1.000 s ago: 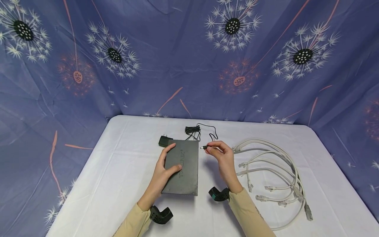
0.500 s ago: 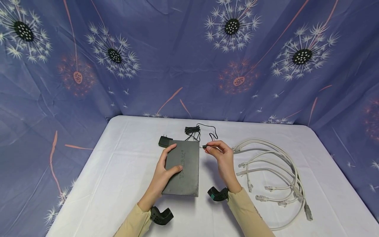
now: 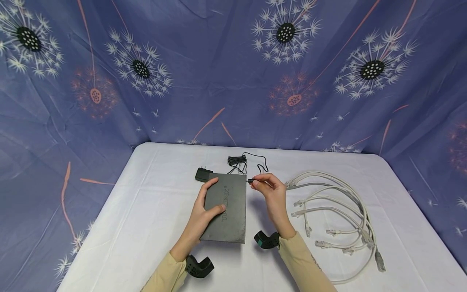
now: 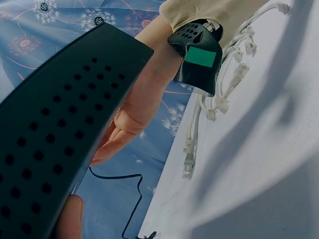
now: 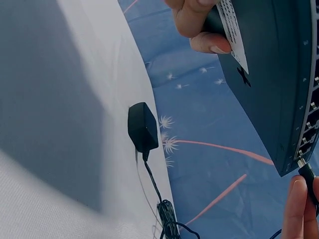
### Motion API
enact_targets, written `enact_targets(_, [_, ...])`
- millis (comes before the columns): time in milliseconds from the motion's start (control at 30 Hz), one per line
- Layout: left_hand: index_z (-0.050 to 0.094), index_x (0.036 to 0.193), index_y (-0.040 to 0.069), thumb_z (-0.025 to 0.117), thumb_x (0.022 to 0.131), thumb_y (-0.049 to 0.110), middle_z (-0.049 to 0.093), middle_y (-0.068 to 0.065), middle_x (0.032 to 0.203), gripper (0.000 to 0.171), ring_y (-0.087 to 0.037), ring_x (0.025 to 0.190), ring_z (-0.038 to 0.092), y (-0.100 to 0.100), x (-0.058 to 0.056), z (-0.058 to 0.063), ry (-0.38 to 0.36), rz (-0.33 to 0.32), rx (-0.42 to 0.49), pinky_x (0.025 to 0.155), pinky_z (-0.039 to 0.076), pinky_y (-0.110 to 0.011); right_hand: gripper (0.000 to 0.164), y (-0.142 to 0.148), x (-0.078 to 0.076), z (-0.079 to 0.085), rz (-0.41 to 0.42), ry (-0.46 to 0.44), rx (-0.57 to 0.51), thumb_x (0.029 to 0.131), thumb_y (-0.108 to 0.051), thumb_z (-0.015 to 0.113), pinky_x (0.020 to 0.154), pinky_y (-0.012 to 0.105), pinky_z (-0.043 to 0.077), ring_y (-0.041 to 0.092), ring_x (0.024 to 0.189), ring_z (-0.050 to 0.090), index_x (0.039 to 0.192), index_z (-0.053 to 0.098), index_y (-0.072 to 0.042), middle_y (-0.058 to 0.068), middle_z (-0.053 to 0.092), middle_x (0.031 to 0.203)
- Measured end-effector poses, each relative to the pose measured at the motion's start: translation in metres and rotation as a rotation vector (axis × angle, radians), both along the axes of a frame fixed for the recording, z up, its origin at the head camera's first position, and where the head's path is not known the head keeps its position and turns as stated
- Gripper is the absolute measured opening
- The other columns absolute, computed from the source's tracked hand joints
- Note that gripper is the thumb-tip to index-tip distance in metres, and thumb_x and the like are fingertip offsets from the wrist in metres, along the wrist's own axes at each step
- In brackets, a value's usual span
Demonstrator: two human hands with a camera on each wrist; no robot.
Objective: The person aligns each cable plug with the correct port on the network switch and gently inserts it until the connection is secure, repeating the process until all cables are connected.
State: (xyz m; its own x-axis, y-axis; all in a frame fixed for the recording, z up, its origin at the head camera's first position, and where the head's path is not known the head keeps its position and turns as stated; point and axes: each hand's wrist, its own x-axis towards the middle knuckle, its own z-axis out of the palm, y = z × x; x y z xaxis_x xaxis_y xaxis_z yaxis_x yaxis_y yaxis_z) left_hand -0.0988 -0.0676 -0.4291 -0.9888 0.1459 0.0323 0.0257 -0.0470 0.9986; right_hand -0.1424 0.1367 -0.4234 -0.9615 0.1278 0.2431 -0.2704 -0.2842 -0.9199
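My left hand (image 3: 198,211) grips a dark grey network switch (image 3: 231,211) above the table, thumb on its top face and fingers underneath. My right hand (image 3: 273,196) pinches the black DC power plug (image 3: 250,181) at the far end of the switch's right side. In the right wrist view the metal tip of the power plug (image 5: 305,172) meets the port side next to a row of network ports (image 5: 312,112); how deep it sits cannot be told. The switch's vented side (image 4: 60,124) fills much of the left wrist view, partly hiding my right hand (image 4: 134,109).
Behind the switch lie a black power adapter (image 3: 202,174) and its bundled cord (image 3: 237,159). A loop of grey-white network cables (image 3: 359,202) lies on the right of the white table (image 3: 153,194). A blue patterned cloth (image 3: 219,73) hangs behind.
The right hand has brought the power plug slightly left, closing the small gap to the switch's side. The switch has shifted a little to the right in the left hand.
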Motion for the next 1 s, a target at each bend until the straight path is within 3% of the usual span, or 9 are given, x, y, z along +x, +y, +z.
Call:
enact_targets(133, [0.036, 0.147, 0.028, 0.067, 0.082, 0.014, 0.029, 0.000, 0.149, 0.073, -0.028, 0.131, 0.032, 0.0003, -0.0002, 0.0001, 0.008, -0.003, -0.013, 0.099, 0.022, -0.055, 0.016, 0.0002, 0.0001, -0.0010, 0.007, 0.010, 0.002, 0.083, 0.019, 0.058, 0.072, 0.031, 0.054, 0.018, 0.074, 0.068, 0.096, 0.053, 0.026, 0.009, 0.065, 0.086])
enact_targets(367, [0.037, 0.146, 0.033, 0.066, 0.082, 0.014, 0.028, -0.001, 0.150, 0.073, -0.029, 0.132, 0.031, 0.0004, 0.0005, 0.0002, 0.016, -0.017, -0.023, 0.099, 0.023, -0.056, 0.015, 0.0007, 0.0006, -0.0020, 0.017, 0.028, 0.001, 0.084, 0.018, 0.057, 0.072, 0.031, 0.054, 0.018, 0.075, 0.068, 0.096, 0.052, 0.026, 0.009, 0.066, 0.086])
enact_targets(700, [0.036, 0.146, 0.032, 0.064, 0.082, 0.013, 0.026, -0.002, 0.152, 0.073, -0.030, 0.136, 0.026, 0.0016, 0.0015, 0.0026, 0.046, -0.029, -0.072, 0.101, 0.019, -0.061, 0.015, 0.0011, 0.0008, -0.0007, 0.030, 0.047, 0.005, 0.084, 0.017, 0.058, 0.072, 0.030, 0.054, 0.017, 0.073, 0.067, 0.095, 0.052, 0.026, 0.008, 0.066, 0.085])
enact_targets(1000, [0.036, 0.146, 0.038, 0.064, 0.082, 0.015, 0.034, -0.002, 0.147, 0.073, -0.030, 0.125, 0.040, 0.0040, 0.0037, 0.0064, 0.052, -0.024, -0.133, 0.092, 0.032, -0.054, 0.015, 0.0022, 0.0004, 0.0009, 0.031, 0.066, 0.015, 0.084, 0.017, 0.059, 0.071, 0.029, 0.053, 0.016, 0.073, 0.067, 0.094, 0.052, 0.026, 0.007, 0.067, 0.084])
